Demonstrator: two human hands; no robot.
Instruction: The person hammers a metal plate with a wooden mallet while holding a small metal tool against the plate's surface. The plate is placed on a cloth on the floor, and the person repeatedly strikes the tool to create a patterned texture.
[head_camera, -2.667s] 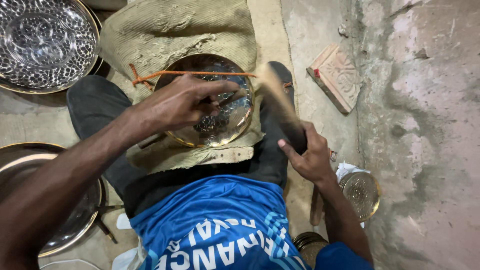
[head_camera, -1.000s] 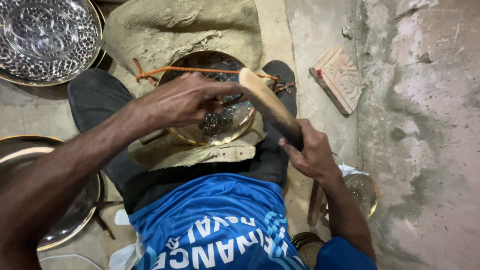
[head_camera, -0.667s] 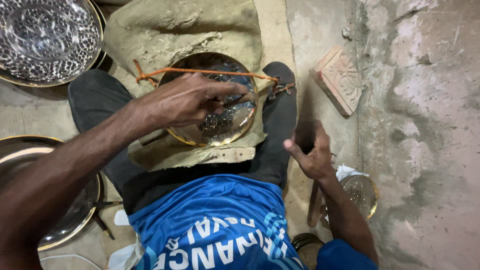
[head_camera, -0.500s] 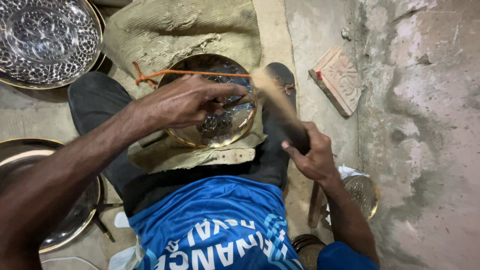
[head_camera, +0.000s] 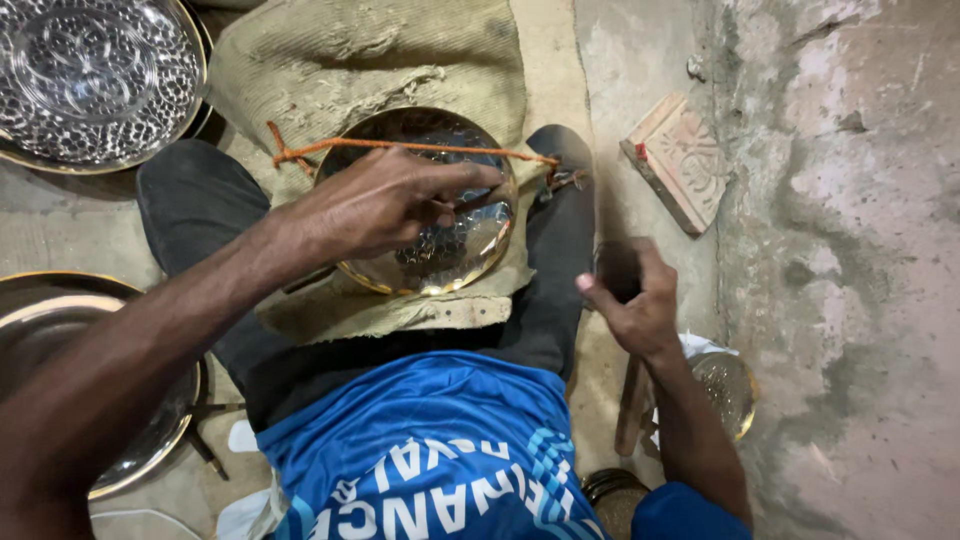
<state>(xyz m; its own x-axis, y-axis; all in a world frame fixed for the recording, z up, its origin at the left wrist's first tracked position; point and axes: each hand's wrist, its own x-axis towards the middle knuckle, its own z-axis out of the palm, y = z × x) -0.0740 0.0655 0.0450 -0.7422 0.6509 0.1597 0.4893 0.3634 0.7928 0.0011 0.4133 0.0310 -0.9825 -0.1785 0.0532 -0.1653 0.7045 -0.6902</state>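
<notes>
A round brass plate (head_camera: 445, 265) with a hammered pattern lies on burlap (head_camera: 380, 60) across my lap. An orange cord (head_camera: 400, 146) is stretched over its far rim. My left hand (head_camera: 385, 200) rests on the plate and pinches a small dark punch (head_camera: 470, 203) against the metal. My right hand (head_camera: 630, 300) hovers to the right of the plate, beside my knee, closed around a dark mallet handle (head_camera: 613, 270). The mallet's head is blurred and cannot be made out.
An embossed silver-coloured tray (head_camera: 90, 80) lies at the top left and a large brass plate (head_camera: 150, 440) at the left edge. A carved reddish block (head_camera: 680, 160) leans by the rough wall (head_camera: 850, 250). A small brass bowl (head_camera: 725, 390) and a wooden stick (head_camera: 632, 405) sit by my right forearm.
My right hand has swung the mallet down toward the punch and back several times; now it is drawn back from the plate. My left hand has stayed on the plate.
</notes>
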